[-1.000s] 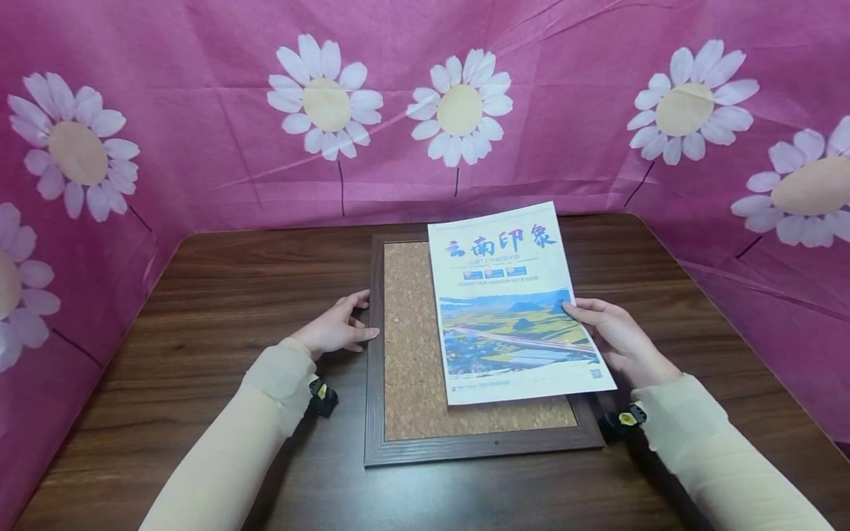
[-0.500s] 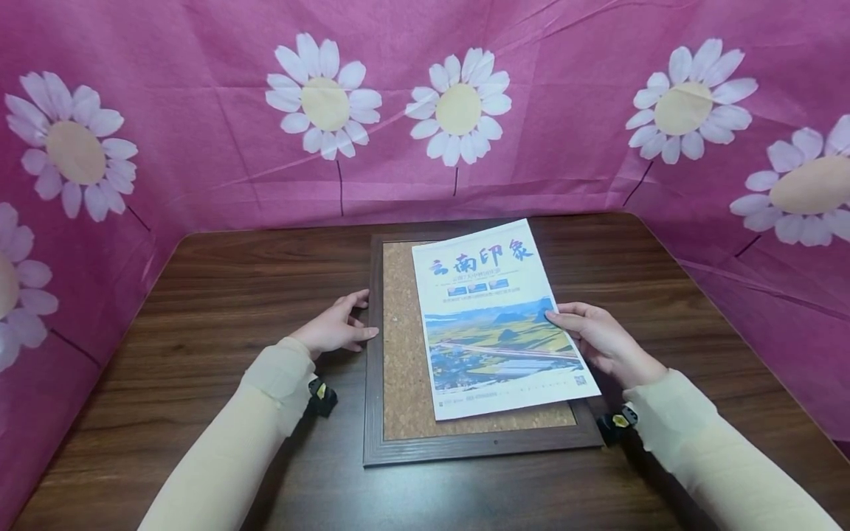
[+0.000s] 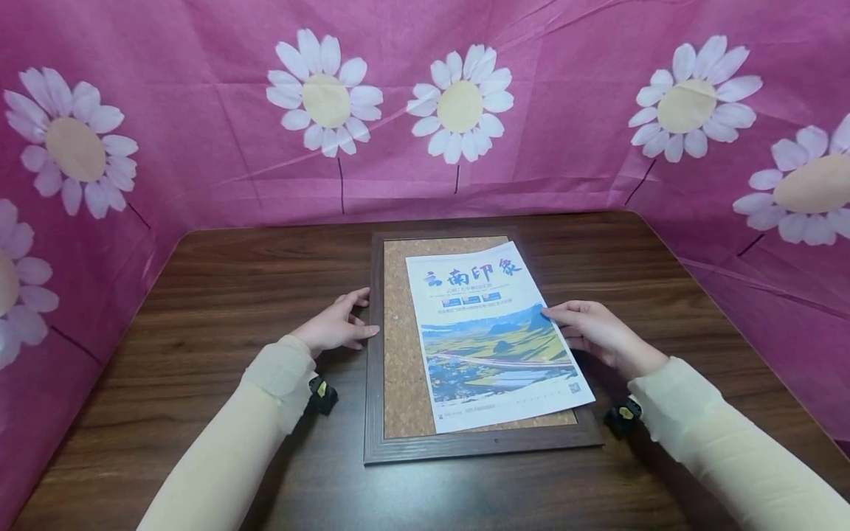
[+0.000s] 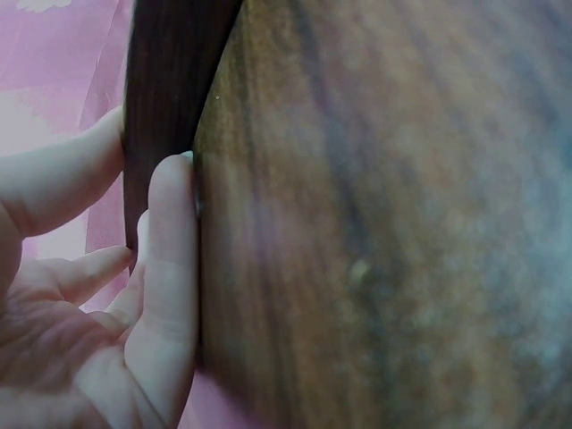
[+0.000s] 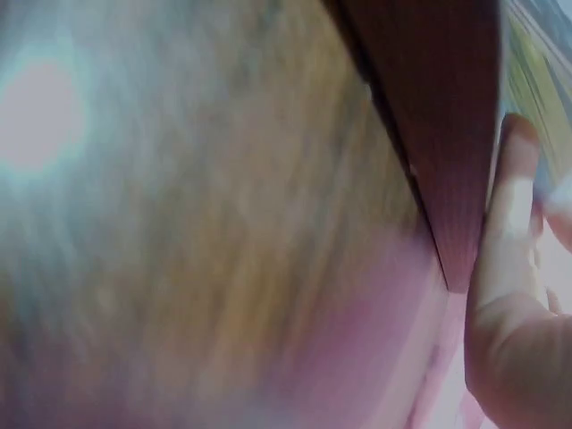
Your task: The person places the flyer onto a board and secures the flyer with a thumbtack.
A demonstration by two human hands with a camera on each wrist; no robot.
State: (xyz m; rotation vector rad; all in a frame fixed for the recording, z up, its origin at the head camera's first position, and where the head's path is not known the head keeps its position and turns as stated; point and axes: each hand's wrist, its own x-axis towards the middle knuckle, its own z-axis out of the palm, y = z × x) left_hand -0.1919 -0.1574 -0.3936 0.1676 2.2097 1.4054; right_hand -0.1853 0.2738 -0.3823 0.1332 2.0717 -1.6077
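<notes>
Printed sheet [image 3: 498,350], askew over the cork-centred frame [image 3: 491,446].
Right hand [image 3: 607,335] pinches its right edge; left hand [image 3: 334,324], fingers extended, touches the frame's left side (a handy brace). Turning the sheet gently should square it without creasing.

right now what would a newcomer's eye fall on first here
Probably the bright pink cloth backdrop with big white daisies, behind the brown wood-grain table. Next, the white, landscape-printed paper poster, pinched at its right edge by the right hand over a rectangular cork board in a dark brown frame.
</notes>
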